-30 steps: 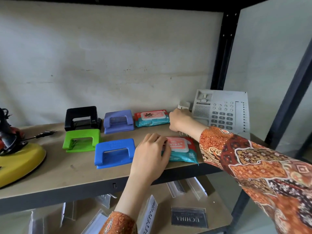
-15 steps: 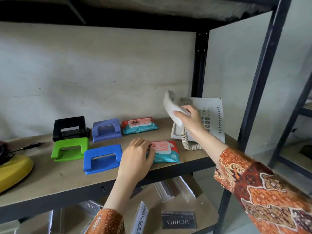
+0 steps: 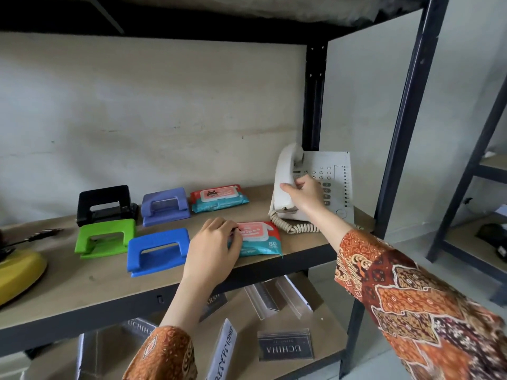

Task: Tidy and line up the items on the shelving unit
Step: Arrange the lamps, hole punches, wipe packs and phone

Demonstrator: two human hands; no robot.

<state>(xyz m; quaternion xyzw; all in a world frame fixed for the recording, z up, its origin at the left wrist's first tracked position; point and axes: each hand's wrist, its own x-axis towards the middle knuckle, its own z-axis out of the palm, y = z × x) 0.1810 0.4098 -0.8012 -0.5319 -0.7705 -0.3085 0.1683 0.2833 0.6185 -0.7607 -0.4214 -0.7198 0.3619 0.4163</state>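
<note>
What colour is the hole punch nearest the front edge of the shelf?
Bright blue hole punch, seen clearly in the head view.

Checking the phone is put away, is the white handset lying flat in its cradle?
No, the right hand holds the white handset tilted above the phone base.

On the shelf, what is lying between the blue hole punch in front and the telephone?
In the head view, the front wipes pack lies between the blue hole punch and the telephone, with the left hand resting on its near end.
</note>
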